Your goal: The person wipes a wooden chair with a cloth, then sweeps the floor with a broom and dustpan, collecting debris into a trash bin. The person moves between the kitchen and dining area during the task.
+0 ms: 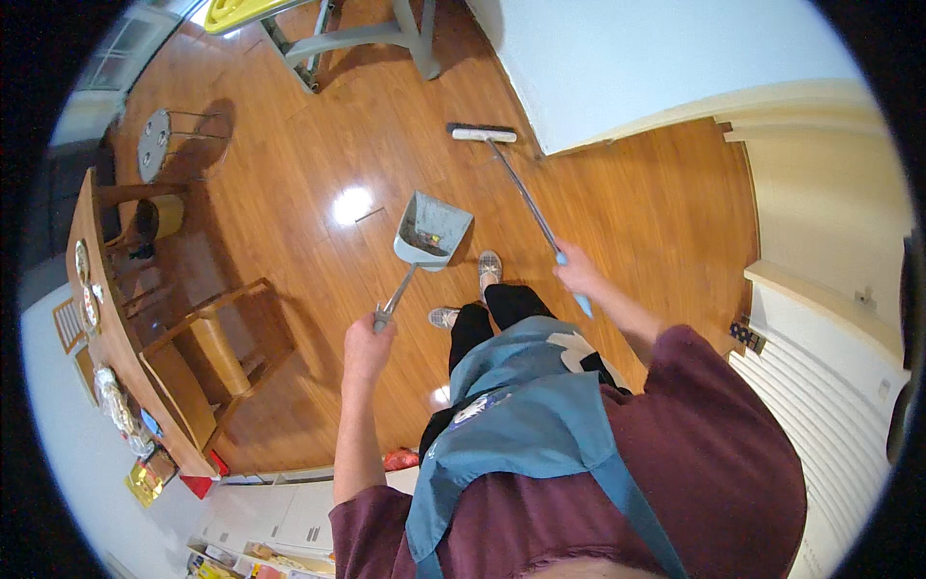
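My left hand (369,340) grips the handle of a grey plastic dustpan (443,224). The pan holds dark debris and a small yellow and red scrap, and lies ahead of my feet over the wood floor. My right hand (576,269) is closed round the light-blue grip of a long-handled broom (522,189). The broom's white head with dark bristles (482,133) is at the floor, beyond the dustpan and near the wall corner. Dustpan and broom head are apart.
A wooden table (119,326) and a wooden chair (235,347) stand at the left. Farther off are a round-seated stool (153,145) and a grey-legged stand with a yellow top (242,11). A white wall corner (546,145) juts in at upper right; a ribbed white panel (810,434) is at right.
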`<state>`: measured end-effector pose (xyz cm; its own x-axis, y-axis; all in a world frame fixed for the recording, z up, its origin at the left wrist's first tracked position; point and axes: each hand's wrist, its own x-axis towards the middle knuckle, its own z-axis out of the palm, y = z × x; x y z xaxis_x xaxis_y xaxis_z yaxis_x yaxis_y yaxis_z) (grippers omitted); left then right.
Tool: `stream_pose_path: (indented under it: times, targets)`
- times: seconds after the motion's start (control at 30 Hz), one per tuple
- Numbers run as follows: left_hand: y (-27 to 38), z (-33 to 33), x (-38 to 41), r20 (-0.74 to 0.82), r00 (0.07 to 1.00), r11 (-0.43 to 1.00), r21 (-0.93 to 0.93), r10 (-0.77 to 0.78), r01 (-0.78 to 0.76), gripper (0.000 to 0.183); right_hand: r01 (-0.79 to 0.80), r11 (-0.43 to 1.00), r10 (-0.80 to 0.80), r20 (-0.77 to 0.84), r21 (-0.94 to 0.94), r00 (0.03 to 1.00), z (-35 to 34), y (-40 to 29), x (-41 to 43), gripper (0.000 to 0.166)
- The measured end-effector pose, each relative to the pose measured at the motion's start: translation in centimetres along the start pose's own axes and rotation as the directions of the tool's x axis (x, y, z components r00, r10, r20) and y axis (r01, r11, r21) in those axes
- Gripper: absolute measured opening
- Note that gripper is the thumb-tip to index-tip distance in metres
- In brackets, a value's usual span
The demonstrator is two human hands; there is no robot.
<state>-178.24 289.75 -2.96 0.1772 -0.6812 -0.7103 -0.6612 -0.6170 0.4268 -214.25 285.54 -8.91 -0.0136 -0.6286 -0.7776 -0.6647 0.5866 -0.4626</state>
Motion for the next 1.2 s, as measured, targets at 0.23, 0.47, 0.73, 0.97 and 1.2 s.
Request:
stream_pose_path:
  times: [0.23, 0.47, 0.73, 0.97, 1.2]
  targets:
    - [-1.8, 0.8, 0.7, 0.056, 0.998, 1.000, -0.007, 0.004, -0.004, 0.025, -0.183, 0.921, 0.125, 0.182, 0.344, 0.975, 3.1, -0.8, -2.4, 0.053]
    - [0.9, -0.4, 1.5, 0.183, 0.983, 0.993, -0.115, 0.011, 0.010, 0.018, -0.245, 0.844, 0.080, 0.338, 0.478, 0.938, 1.2, 0.6, -8.9, 0.060]
    - [0.5, -1.5, 1.8, 0.240, 0.969, 0.987, -0.159, 0.064, -0.026, 0.023, -0.185, 0.861, 0.221, -0.021, 0.474, 0.975, 4.2, 6.5, -15.5, 0.055]
    - [-1.4, -0.5, 1.0, 0.322, 0.934, 0.962, -0.265, 0.157, -0.070, 0.022, -0.174, 0.776, 0.439, -0.322, 0.606, 0.839, 5.3, 10.9, -15.5, 0.039]
    - [-0.6, 0.6, -0.6, 0.333, 0.932, 0.976, -0.200, 0.146, -0.081, 0.020, -0.105, 0.615, 0.445, -0.234, 0.781, 0.865, 6.7, 13.9, -10.9, 0.016]
